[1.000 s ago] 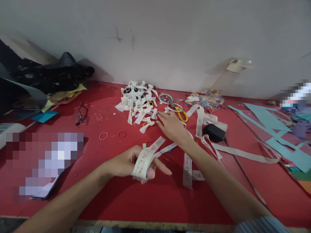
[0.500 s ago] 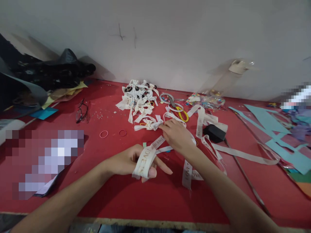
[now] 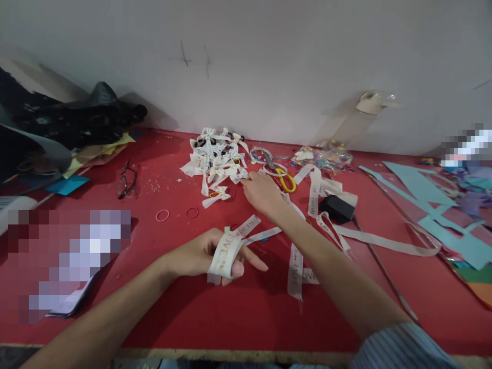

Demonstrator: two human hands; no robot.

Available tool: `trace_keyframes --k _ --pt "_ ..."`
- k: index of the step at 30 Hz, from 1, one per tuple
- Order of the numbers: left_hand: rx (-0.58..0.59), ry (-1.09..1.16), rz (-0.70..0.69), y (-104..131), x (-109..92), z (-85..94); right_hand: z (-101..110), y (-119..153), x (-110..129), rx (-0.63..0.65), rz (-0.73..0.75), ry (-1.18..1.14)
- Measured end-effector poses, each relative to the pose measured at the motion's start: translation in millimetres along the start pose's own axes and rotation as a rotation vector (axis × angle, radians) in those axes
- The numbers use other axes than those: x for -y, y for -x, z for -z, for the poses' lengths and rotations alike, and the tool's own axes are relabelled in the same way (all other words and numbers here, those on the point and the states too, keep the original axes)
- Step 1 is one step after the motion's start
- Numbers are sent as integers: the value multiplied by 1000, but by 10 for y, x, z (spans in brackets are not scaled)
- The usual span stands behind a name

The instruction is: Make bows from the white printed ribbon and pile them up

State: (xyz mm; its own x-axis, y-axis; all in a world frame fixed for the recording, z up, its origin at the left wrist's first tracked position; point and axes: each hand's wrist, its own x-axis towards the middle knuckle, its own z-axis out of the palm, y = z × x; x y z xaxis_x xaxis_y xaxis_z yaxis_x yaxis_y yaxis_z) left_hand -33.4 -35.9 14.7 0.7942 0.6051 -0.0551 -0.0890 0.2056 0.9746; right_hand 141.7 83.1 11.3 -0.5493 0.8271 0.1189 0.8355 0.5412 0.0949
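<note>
My left hand (image 3: 207,253) holds a cream ribbon (image 3: 226,253) with printed letters, looped over its fingers, its index finger stretched out to the right. The ribbon's ends reach up and right towards my right forearm. My right hand (image 3: 261,192) is at the right edge of a pile of white ribbon bows (image 3: 215,154), its fingertips at one of the bows; whether they grip it is too small to tell. A single bow (image 3: 219,195) lies just below the pile. Scissors with yellow handles (image 3: 287,182) lie right of my right hand.
On the red table (image 3: 184,323) are two pink rings (image 3: 162,215), eyeglasses (image 3: 127,180), a phone with a blurred screen (image 3: 77,297), a black block (image 3: 337,209), more printed ribbon (image 3: 295,271), plastic packets (image 3: 326,158) and light-blue sheets (image 3: 426,189). A black bag (image 3: 88,115) lies at the back left.
My right hand has moved up and left to the pile. The bow that was at its fingertips below the pile is no longer there. My left hand still holds the ribbon.
</note>
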Motion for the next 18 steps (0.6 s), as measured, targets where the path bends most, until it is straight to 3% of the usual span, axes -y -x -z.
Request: trace_keyframes --k 7,13,18 --pt "26 -6 -25 -3 -53 -17 74 239 129 17 88 10" --pt "7 22 -14 -2 -31 -11 14 312 85 -81 92 -109" --pt "31 -3 -22 3 -17 -5 -12 369 69 -61 108 -184"
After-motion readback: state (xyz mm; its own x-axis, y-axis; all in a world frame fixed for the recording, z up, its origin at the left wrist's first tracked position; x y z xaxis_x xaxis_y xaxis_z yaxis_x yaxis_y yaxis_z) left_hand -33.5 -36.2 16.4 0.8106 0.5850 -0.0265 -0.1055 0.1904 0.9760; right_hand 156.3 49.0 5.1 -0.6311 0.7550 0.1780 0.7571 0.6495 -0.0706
